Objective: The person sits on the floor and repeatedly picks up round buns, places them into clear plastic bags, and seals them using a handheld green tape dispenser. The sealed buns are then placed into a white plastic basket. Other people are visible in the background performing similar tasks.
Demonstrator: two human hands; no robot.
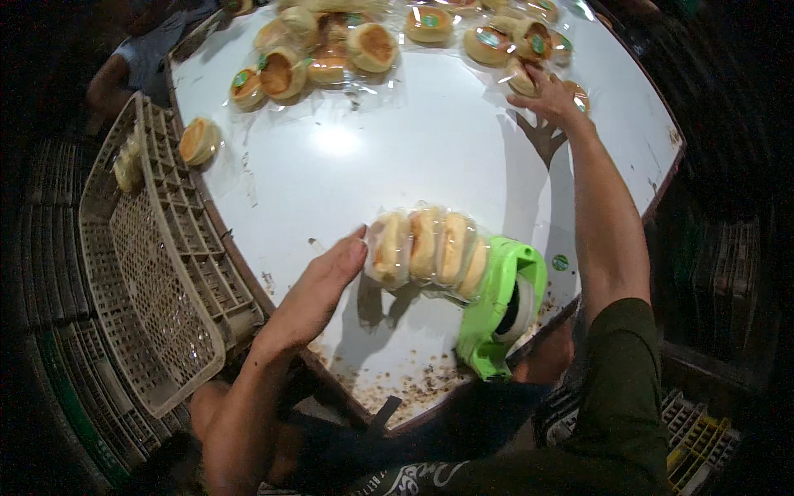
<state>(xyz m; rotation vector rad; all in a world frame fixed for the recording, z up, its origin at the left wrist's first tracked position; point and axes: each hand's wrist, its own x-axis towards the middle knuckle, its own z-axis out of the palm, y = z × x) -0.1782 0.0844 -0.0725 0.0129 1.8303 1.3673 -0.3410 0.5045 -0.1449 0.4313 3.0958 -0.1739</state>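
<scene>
Several round bread buns in clear plastic wrappers (425, 248) stand on edge in a row at the middle of the white table (434, 136). My left hand (329, 279) rests flat against the row's left end. A green tape dispenser with a roll of tape (502, 304) touches the right end of the row. Farther off, my right hand (546, 96) reaches to the far right of the table, its fingers on a wrapped bun (522, 77) beside more wrapped buns (489, 44). Whether the fingers have closed on that bun I cannot tell.
More wrapped buns (282, 73) lie piled at the far left, and one bun (200, 141) lies by the left edge. A plastic crate (155, 260) with a bun inside adjoins that edge. A round green sticker (559, 263) lies right of the dispenser. Another person's arm (111, 87) shows at far left.
</scene>
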